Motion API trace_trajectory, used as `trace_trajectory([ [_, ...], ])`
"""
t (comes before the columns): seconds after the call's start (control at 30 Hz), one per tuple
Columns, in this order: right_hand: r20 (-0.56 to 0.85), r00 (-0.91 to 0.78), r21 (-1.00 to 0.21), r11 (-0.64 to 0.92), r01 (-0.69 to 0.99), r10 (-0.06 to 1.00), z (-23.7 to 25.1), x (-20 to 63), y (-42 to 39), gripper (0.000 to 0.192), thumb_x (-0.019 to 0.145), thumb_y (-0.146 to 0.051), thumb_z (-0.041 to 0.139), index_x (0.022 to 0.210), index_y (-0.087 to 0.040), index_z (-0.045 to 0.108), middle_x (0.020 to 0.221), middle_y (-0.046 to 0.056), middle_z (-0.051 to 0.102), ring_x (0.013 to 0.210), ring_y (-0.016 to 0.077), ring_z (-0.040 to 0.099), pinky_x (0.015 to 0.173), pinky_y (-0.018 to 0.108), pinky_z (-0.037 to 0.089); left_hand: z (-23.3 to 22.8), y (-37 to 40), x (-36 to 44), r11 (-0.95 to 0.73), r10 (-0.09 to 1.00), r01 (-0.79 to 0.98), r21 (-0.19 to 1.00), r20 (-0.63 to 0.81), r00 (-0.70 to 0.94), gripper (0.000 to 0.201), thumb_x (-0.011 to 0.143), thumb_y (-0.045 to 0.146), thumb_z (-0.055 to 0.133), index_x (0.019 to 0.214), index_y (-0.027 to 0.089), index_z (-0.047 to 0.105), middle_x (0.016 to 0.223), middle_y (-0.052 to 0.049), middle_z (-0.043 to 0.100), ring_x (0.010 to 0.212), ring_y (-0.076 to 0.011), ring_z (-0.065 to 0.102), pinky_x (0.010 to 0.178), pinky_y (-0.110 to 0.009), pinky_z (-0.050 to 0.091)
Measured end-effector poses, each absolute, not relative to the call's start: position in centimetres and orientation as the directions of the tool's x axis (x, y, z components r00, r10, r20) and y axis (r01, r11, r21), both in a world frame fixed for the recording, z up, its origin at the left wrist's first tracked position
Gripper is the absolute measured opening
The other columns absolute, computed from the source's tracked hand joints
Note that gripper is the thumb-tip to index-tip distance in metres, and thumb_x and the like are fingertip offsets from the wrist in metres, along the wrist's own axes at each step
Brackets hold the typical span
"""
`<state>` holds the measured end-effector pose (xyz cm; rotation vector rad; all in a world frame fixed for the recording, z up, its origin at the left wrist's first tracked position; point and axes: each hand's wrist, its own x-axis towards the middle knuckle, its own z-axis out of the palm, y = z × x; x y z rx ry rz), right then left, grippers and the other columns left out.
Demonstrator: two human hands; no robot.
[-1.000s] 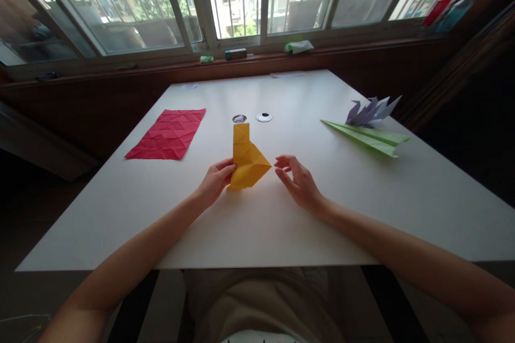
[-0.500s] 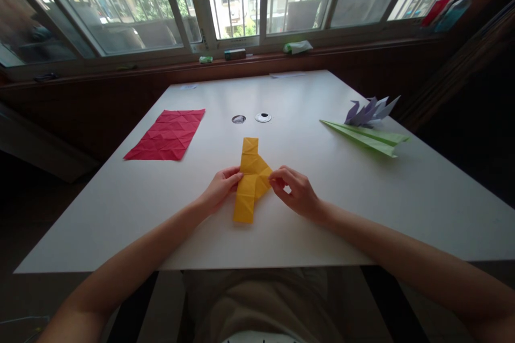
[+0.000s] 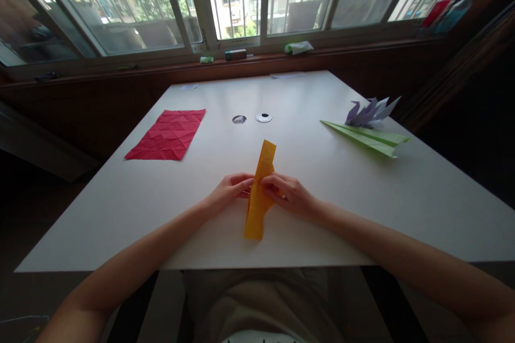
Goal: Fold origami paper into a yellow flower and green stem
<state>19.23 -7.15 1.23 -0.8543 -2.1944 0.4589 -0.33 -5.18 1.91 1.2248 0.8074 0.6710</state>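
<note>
A left hand (image 3: 229, 192) and a right hand (image 3: 290, 196) pinched a yellow paper strip (image 3: 259, 192) at its middle, fingertips pressed together on either side, holding it over the near centre of the white table (image 3: 422, 198). The strip was folded narrow and creased, seemingly mid-way through shaping. Farther off lay a creased red sheet (image 3: 167, 134), a green paper plane (image 3: 368, 138) and a purple folded figure (image 3: 370, 111).

Paper strip (image 3: 259, 193) mid-table (image 3: 322, 214) — creased sheet (image 3: 167, 134) left, folded models (image 3: 368, 123) right
</note>
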Motion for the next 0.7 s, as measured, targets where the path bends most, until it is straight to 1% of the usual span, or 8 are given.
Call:
trace_trajectory([
  [0.2, 0.493, -0.511, -0.556, 0.706, 0.438, 0.704, 1.2, 19.2, -7.2, 0.013, 0.083, -0.018, 0.040, 0.089, -0.019, 0.051, 0.077, 0.002, 0.055, 0.062, 0.0102, 0.051, 0.057, 0.022, 0.043, 2.1, -5.4, -0.3, 0.243, 0.814, -0.051, 0.969, -0.175, 0.554, 0.025, 0.070, 0.034, 0.062, 0.089, 0.018, 0.062, 0.091, -0.005, 0.063, 0.085, -0.0173, 0.058, 0.074, -0.029, 0.046],
  [0.33, 0.512, -0.468, -0.561, 0.693, 0.453, 0.721, 1.2, 19.3, -7.1, 0.014, 0.082, -0.015, 0.040, 0.088, -0.021, 0.051, 0.079, 0.003, 0.055, 0.068, 0.0120, 0.052, 0.061, 0.025, 0.045, 1.7, -5.2, -0.3, 0.224, 0.864, -0.078, 0.971, -0.161, 0.476, 0.019, 0.068, 0.029, 0.063, 0.082, 0.017, 0.061, 0.085, -0.002, 0.062, 0.080, -0.0141, 0.058, 0.073, -0.027, 0.046],
  [0.4, 0.550, -0.387, -0.560, 0.671, 0.485, 0.740, 1.3, 19.3, -7.0, 0.015, 0.081, -0.013, 0.041, 0.089, -0.021, 0.051, 0.084, 0.004, 0.056, 0.077, 0.0145, 0.053, 0.067, 0.028, 0.046, 1.4, -4.9, -0.4, 0.208, 0.896, -0.100, 0.973, -0.148, 0.418, 0.018, 0.067, 0.027, 0.064, 0.080, 0.017, 0.059, 0.083, -0.001, 0.061, 0.077, -0.0131, 0.058, 0.074, -0.027, 0.045],
  [0.47, 0.593, -0.256, -0.574, 0.624, 0.531, 0.763, 1.5, 19.4, -6.8, 0.017, 0.079, -0.014, 0.046, 0.094, -0.021, 0.051, 0.094, 0.006, 0.055, 0.089, 0.0180, 0.052, 0.076, 0.033, 0.046, 1.2, -4.6, -0.6, 0.194, 0.925, -0.128, 0.973, -0.137, 0.355, 0.018, 0.066, 0.025, 0.064, 0.080, 0.016, 0.058, 0.083, -0.001, 0.061, 0.077, -0.0128, 0.058, 0.075, -0.027, 0.045],
  [0.53, 0.587, -0.120, -0.641, 0.551, 0.534, 0.800, 1.6, 19.5, -6.6, 0.025, 0.076, -0.019, 0.052, 0.101, -0.021, 0.048, 0.104, 0.008, 0.052, 0.099, 0.0207, 0.049, 0.082, 0.038, 0.044, 1.1, -4.3, -0.7, 0.179, 0.947, -0.156, 0.972, -0.127, 0.294, 0.018, 0.065, 0.025, 0.064, 0.079, 0.016, 0.058, 0.083, -0.001, 0.061, 0.078, -0.0129, 0.058, 0.077, -0.029, 0.045],
  [0.6, 0.486, -0.045, -0.774, 0.453, 0.442, 0.873, 1.6, 19.6, -6.4, 0.036, 0.074, -0.026, 0.057, 0.108, -0.021, 0.044, 0.108, 0.009, 0.051, 0.099, 0.0211, 0.050, 0.082, 0.039, 0.046, 1.1, -4.2, -0.8, 0.162, 0.962, -0.179, 0.970, -0.115, 0.249, 0.019, 0.064, 0.025, 0.065, 0.079, 0.015, 0.058, 0.084, -0.001, 0.061, 0.080, -0.0132, 0.058, 0.081, -0.031, 0.044],
  [0.63, 0.403, -0.050, -0.845, 0.393, 0.363, 0.914, 1.5, 19.6, -6.3, 0.041, 0.073, -0.029, 0.058, 0.110, -0.021, 0.042, 0.106, 0.009, 0.052, 0.097, 0.0207, 0.053, 0.080, 0.038, 0.047, 1.1, -4.2, -0.8, 0.155, 0.966, -0.188, 0.970, -0.109, 0.233, 0.020, 0.064, 0.025, 0.065, 0.079, 0.015, 0.058, 0.084, -0.002, 0.061, 0.081, -0.0135, 0.058, 0.082, -0.031, 0.043],
  [0.7, 0.227, -0.143, -0.950, 0.251, 0.185, 0.963, 1.3, 19.6, -6.2, 0.047, 0.072, -0.034, 0.060, 0.111, -0.021, 0.040, 0.100, 0.008, 0.056, 0.090, 0.0198, 0.057, 0.076, 0.037, 0.049, 1.2, -4.3, -0.7, 0.143, 0.971, -0.202, 0.969, -0.098, 0.217, 0.022, 0.063, 0.025, 0.066, 0.080, 0.015, 0.057, 0.085, -0.002, 0.060, 0.083, -0.0145, 0.058, 0.083, -0.033, 0.043],
])
